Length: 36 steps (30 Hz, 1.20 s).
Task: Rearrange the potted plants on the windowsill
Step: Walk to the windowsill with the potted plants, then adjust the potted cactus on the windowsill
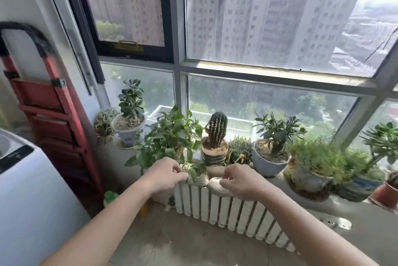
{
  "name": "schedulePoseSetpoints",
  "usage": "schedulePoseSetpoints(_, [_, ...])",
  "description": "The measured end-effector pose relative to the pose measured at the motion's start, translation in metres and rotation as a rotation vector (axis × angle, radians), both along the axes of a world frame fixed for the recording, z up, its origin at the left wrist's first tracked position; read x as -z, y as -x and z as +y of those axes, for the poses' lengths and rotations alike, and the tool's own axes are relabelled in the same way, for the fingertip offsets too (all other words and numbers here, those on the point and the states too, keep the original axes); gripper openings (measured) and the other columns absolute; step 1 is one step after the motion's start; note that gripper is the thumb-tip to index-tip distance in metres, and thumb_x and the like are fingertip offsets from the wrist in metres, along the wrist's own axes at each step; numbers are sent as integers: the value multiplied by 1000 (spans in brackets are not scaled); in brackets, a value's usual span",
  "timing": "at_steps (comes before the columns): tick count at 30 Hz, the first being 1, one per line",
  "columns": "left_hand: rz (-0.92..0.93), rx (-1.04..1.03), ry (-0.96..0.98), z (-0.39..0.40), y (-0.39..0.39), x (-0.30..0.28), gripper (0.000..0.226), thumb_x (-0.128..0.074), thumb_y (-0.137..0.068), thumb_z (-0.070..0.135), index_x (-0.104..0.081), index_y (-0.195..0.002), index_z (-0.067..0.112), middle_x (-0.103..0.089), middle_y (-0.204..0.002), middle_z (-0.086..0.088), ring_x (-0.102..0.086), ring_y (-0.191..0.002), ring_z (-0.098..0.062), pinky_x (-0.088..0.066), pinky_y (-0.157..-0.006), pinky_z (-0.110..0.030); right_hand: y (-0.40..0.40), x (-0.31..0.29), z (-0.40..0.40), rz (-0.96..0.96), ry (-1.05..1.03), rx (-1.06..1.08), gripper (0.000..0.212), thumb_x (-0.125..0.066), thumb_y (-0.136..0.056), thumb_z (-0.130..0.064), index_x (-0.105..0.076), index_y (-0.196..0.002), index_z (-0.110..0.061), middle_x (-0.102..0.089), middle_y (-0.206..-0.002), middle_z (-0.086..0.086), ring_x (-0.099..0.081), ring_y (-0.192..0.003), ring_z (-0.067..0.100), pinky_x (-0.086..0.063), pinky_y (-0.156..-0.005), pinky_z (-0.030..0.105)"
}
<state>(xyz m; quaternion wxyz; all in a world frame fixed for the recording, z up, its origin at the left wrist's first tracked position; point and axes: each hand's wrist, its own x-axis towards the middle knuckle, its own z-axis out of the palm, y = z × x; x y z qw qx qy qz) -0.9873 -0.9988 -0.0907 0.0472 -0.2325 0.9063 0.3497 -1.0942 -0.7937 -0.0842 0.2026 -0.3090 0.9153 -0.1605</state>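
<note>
White radiator (226, 212) nearest, both hands over its top edge at the sill (355, 209).
Left hand (167, 176), fingers curled, pinches the leafy plant's (172, 136) pot rim (199, 179); right hand (239, 181) curls onto a pale saucer (215, 186). Beyond, the cactus (217, 130) stands in its ribbed pot; more pots line the sill left and right.

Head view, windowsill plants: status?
Left hand pinching leafy plant; right hand curled beside its pot. Nothing lifted. Cactus close behind.
</note>
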Motion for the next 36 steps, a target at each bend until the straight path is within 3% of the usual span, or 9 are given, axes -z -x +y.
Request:
schedulePoseSetpoints(6, [12,48,-44,-37,77,5,29,-67,-86,32,-78,-89,6,-77,-82,-9,-67,-65,-15,-54,-67,-30,66,11,-34,-25,50,58,29,-54,-94,-25,-73,-99,-3,-77,-100,12,-71,-92,29,-59,-84,47])
schedulePoseSetpoints(9, [-9,73,-59,-58,108,20,29,-67,-86,29,-78,-89,2,-78,-88,-18,-64,-67,-17,-57,-74,-40,88,22,-55,-49,58,77,27,-59,-95,-32,-71,-94,-8,-74,-99,6,-70,-92,26,-59,-87,44])
schedulePoseSetpoints(15, [-9,186,-45,-104,172,26,33,-68,-86,32,-78,-85,1,-78,-91,-20,-58,-64,-18,-57,-74,-43,130,24,-99,-67,78,162,19,-57,-95,-22,-68,-99,-8,-74,-94,6,-73,-80,18,-63,-76,36])
schedulePoseSetpoints(20, [8,200,-97,-135,211,34,30,-69,-83,34,-78,-78,6,-73,-71,-8,-56,-57,-13,-48,-62,-28,160,27,-132,-58,82,187,21,-58,-96,-26,-68,-104,-10,-73,-102,6,-72,-87,19,-62,-85,41])
schedulePoseSetpoints(25, [-18,221,-142,-139,243,49,29,-65,-86,33,-68,-72,8,-64,-74,-5,-53,-63,-20,-44,-64,-32,191,41,-134,-41,98,242,20,-60,-95,-31,-68,-98,-13,-74,-97,3,-72,-81,15,-62,-82,40])
schedulePoseSetpoints(28, [-55,198,-166,-142,259,67,27,-62,-89,29,-70,-75,7,-74,-89,-9,-60,-66,-22,-51,-64,-36,205,59,-142,-72,70,217,20,-59,-93,-29,-69,-99,-13,-74,-99,4,-70,-85,18,-61,-83,41])
schedulePoseSetpoints(32, [-51,152,-210,-134,283,91,14,-63,-91,28,-65,-78,21,-69,-88,-6,-59,-75,-19,-47,-72,-32,230,83,-144,-110,29,192,22,-58,-90,-30,-69,-100,-14,-72,-106,4,-68,-90,21,-58,-82,37])
schedulePoseSetpoints(36, [-52,62,-261,-115,312,119,13,-63,-90,27,-63,-77,24,-69,-88,-5,-56,-77,-15,-46,-72,-27,266,106,-137,-121,21,219,17,-57,-88,-30,-66,-95,-17,-73,-95,2,-66,-87,20,-57,-80,39])
